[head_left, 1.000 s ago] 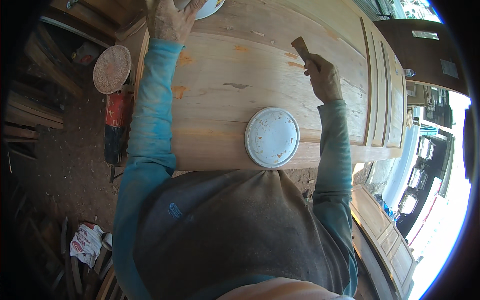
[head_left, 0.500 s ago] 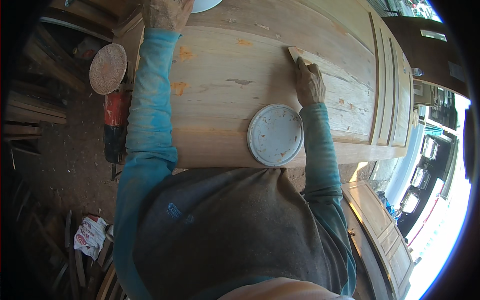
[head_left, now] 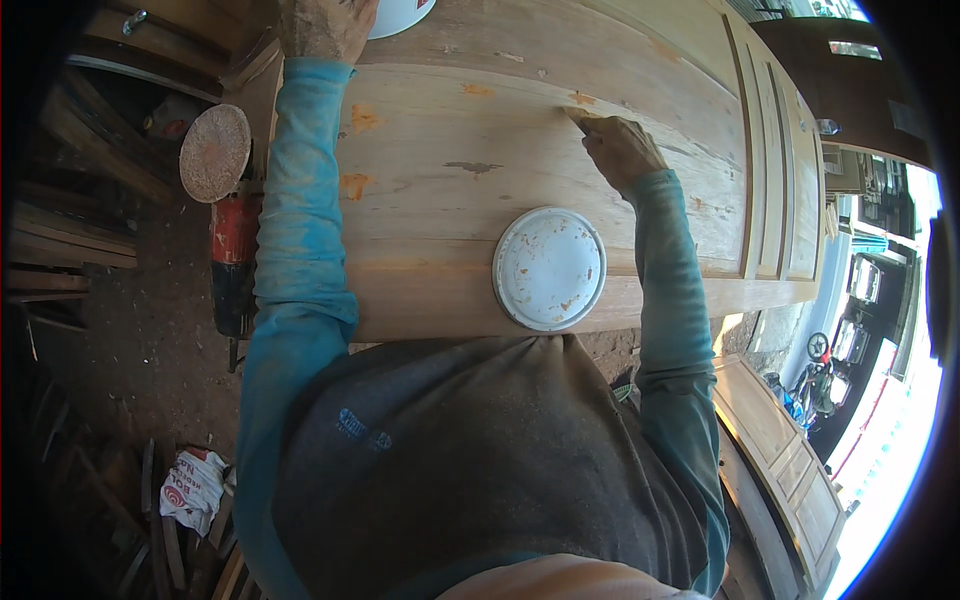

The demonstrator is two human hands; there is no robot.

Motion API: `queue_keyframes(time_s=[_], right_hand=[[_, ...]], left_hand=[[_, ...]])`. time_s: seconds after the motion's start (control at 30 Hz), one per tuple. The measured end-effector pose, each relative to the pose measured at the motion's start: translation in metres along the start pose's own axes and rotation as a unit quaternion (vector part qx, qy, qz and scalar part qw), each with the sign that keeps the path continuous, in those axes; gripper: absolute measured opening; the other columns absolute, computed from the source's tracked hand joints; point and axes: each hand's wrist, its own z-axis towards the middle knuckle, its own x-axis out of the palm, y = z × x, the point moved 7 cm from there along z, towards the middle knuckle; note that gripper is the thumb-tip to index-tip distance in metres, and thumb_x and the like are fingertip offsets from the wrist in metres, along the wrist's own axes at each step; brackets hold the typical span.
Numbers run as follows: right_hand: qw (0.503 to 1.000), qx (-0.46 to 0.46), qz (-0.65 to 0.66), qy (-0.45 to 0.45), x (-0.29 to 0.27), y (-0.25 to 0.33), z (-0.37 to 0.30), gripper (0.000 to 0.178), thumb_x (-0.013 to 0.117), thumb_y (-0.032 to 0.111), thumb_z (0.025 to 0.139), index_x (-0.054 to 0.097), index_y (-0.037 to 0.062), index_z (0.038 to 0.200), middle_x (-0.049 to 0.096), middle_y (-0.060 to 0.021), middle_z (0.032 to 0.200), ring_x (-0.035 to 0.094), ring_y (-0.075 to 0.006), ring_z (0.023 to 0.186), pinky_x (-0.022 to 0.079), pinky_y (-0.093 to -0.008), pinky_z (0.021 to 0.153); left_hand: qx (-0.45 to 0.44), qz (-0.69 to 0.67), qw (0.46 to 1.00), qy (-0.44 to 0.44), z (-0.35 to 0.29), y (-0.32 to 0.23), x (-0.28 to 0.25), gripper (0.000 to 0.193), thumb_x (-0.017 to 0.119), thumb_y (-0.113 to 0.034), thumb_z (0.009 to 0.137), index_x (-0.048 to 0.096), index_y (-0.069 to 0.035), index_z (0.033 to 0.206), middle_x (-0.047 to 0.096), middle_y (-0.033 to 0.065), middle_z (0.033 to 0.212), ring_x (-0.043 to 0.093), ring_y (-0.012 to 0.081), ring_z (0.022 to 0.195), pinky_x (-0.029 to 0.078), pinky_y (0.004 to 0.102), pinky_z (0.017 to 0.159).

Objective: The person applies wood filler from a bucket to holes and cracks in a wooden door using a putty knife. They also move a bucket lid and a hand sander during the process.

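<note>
My right hand [head_left: 622, 150] is closed around a putty knife [head_left: 577, 117]. Its thin blade points left, low over the wooden door panel [head_left: 420, 215], beside an orange filler patch [head_left: 581, 98]. I cannot tell if the blade touches the wood. More orange patches [head_left: 366, 118] mark the panel farther left. At the top edge is my left hand [head_left: 325, 28], its fingers cut off by the frame, next to a white tub [head_left: 402, 16] only partly in view. Nearer me, a round white lid [head_left: 549, 269] with dried filler specks lies on the door.
A red and black power sander [head_left: 235, 240] with a round, dusty pad [head_left: 215, 153] stands by the door's left side. Scrap wood and a white printed bag [head_left: 194, 490] lie at lower left. Another panelled door [head_left: 778, 450] leans at right.
My right hand has turned, its wrist swinging right and the putty knife tipping more leftward. An orange patch now shows above the blade. The left hand has barely moved.
</note>
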Motion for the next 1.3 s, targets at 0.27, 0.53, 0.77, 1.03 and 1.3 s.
queue_keyframes(time_s=[0.27,0.53,0.77,1.03,1.3], right_hand=[[0.998,-0.056,-0.018,-0.009,-0.017,0.011,0.008,0.039,0.061,0.021,0.097,0.071,0.0118,0.134,0.074,-0.0236,0.102,0.071,-0.0386,0.100,0.053,-0.0484,0.091],[0.995,0.042,0.095,0.011,-0.005,0.000,-0.041,0.042,0.057,0.017,0.097,0.069,0.0159,0.137,0.076,-0.0180,0.108,0.072,-0.0363,0.099,0.054,-0.0476,0.091],[0.907,0.123,0.382,-0.130,0.014,-0.029,-0.156,0.047,0.070,0.020,0.095,0.066,0.0032,0.139,0.074,-0.0145,0.088,0.068,-0.0192,0.076,0.054,-0.0348,0.073],[0.791,0.299,0.499,-0.188,0.091,-0.089,-0.297,0.050,0.068,0.025,0.099,0.063,-0.0029,0.140,0.070,-0.0069,0.081,0.062,-0.0122,0.069,0.052,-0.0307,0.065],[0.741,0.351,0.513,-0.255,0.128,-0.121,-0.369,0.051,0.069,0.026,0.098,0.063,-0.0027,0.140,0.071,-0.0069,0.088,0.062,-0.0113,0.072,0.051,-0.0285,0.065]], left_hand=[[-0.034,-0.006,0.999,0.031,0.004,0.004,0.005,0.057,0.077,-0.046,0.094,0.058,-0.002,0.123,0.045,0.0258,0.147,0.056,0.0426,0.127,0.051,0.0501,0.102],[-0.005,0.004,0.999,0.041,0.004,0.008,0.019,0.060,0.090,-0.046,0.080,0.065,-0.006,0.118,0.038,0.0236,0.157,0.041,0.0435,0.145,0.045,0.0533,0.115],[-0.036,0.062,0.995,0.071,0.003,0.023,0.020,0.076,0.081,-0.059,0.086,0.059,-0.004,0.134,0.030,0.0270,0.159,0.035,0.0446,0.148,0.047,0.0553,0.114],[-0.027,0.089,0.990,0.105,0.007,0.020,0.023,0.089,0.078,-0.064,0.086,0.050,-0.003,0.144,0.023,0.0327,0.160,0.026,0.0458,0.153,0.040,0.0559,0.120],[0.021,0.093,0.993,0.067,-0.042,-0.053,-0.002,0.093,0.073,-0.056,0.094,0.033,0.000,0.159,0.032,0.0347,0.158,0.034,0.0497,0.148,0.038,0.0563,0.119]])
